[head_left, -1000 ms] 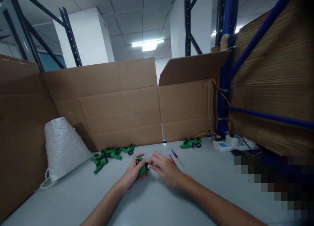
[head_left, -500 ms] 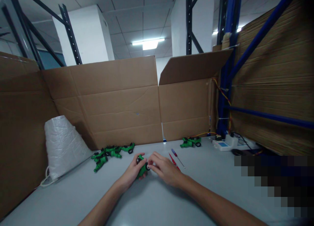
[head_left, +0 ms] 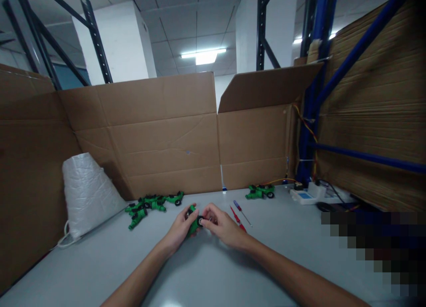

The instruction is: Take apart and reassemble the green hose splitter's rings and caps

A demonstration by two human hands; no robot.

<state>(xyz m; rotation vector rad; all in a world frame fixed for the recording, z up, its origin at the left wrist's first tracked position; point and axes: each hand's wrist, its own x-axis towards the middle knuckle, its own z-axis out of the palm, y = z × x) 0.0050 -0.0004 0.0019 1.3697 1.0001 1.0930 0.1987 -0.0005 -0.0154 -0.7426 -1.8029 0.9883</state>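
A small green toy vehicle with a black wheel is gripped in my left hand, near the middle of the table. My right hand is beside it, thumb and fingers closed at the wheel; whether they pinch a small part there is too small to tell. Several similar green toys lie in a cluster to the left. Another green toy rests near the back, right of my hands. A red tool and a screwdriver lie just beyond my right hand.
A grey table is bordered by cardboard walls. On the left leans a white wrapped bag with a cord. A power strip with cables sits at the back right, by a blue metal post.
The toy in my left hand is turned slightly, with its black wheel more visible. My right fingers have curled a little closer together. The view has shifted slightly.
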